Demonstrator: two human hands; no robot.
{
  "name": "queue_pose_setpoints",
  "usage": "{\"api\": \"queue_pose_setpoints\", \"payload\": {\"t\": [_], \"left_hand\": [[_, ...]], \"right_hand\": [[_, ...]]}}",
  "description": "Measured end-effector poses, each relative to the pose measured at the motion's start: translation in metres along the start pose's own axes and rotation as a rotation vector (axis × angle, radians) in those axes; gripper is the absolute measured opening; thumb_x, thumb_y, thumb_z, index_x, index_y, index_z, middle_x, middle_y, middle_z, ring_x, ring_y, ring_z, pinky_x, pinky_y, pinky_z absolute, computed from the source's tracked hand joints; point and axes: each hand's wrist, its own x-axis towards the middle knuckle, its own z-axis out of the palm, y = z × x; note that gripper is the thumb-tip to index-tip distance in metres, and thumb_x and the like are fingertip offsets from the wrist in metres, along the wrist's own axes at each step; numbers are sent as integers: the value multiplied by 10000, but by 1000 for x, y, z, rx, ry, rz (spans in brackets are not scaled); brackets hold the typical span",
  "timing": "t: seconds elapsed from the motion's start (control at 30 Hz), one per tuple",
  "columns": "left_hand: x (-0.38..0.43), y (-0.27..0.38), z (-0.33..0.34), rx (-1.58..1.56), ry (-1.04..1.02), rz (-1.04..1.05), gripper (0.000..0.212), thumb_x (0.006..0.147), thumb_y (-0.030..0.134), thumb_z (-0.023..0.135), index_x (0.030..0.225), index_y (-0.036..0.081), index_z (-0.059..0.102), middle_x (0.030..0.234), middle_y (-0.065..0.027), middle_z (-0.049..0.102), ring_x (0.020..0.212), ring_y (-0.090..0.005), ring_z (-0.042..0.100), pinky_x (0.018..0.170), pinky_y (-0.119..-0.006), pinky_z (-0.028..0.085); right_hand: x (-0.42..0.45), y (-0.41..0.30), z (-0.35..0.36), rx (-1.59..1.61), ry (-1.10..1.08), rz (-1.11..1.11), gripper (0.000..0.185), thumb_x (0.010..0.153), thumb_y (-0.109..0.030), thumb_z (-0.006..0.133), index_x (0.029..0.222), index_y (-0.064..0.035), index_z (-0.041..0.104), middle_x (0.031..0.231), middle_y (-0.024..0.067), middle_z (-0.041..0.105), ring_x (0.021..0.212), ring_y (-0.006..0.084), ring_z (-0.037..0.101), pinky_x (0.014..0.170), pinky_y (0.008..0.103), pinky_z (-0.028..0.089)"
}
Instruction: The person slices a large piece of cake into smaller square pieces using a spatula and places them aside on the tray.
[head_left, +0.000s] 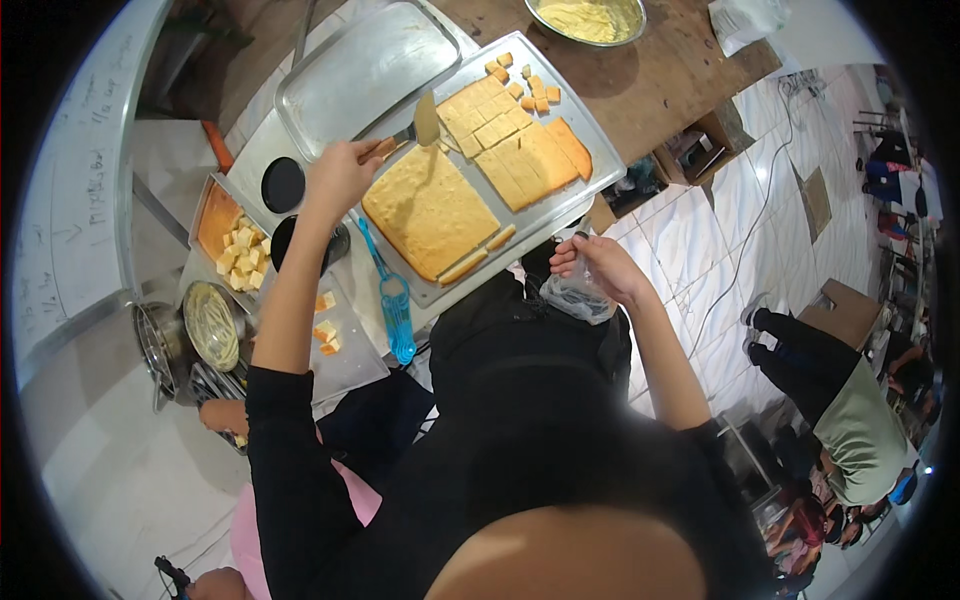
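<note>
My left hand (341, 180) grips the wooden handle of a spatula (426, 121), its broad blade above the far edge of an uncut sheet cake (427, 210). That cake lies on a metal baking tray (604, 161), with thin trimmed strips (469, 262) along its near side. Beside it on the same tray is a second sheet cake (506, 135), scored into squares and strips, with several small cake cubes (536, 90) at the far end. Off the tray's near right corner, my right hand (604, 262) is closed around a crumpled clear plastic bag (577, 296).
An upturned or bare metal tray (367, 75) adjoins the cake tray. Blue measuring spoons (397, 315), a black lid (283, 185) and a box of cake cubes (244, 255) stand left. A bowl of yellow mixture (589, 22) is beyond. Another person's hand (223, 416) works at lower left.
</note>
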Motion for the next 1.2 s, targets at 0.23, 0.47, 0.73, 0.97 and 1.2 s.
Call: {"api": "queue_pose_setpoints", "payload": {"t": [0.23,0.47,0.73,0.97,1.2], "left_hand": [[-1,12,23,28,-41,-20,279,765,225,614,1030,160,669,841,-151,652,795,-318,622,721,-385,500],[12,-6,1,119,163,-24,275,796,261,576,1041,169,660,893,-125,651,825,-307,617,707,-397,494],[-91,-20,-13,-27,298,-310,280,810,279,562,1046,160,655,873,-139,649,812,-331,614,702,-422,482],[-173,-26,23,-15,92,-469,300,763,259,596,1048,195,663,821,-132,651,742,-313,623,669,-401,498],[-159,-42,14,3,14,-423,250,689,225,620,919,187,709,794,-136,652,737,-299,632,666,-390,514]], "right_hand": [[4,2,-15,7,-32,11,343,945,-262,448,1001,66,534,943,176,620,869,250,631,786,315,508],[6,-12,-22,-49,-23,47,331,962,-204,379,1012,93,515,935,200,617,858,268,624,770,336,508],[25,-12,-32,-71,-123,140,332,951,-227,413,1008,84,514,929,189,616,854,265,622,760,333,506],[58,-22,-11,-187,-266,309,303,948,-237,445,999,44,546,831,106,598,708,167,569,690,289,484],[73,-23,27,-362,-344,280,267,951,-246,443,957,-1,551,704,3,501,632,109,458,637,230,399]]}}
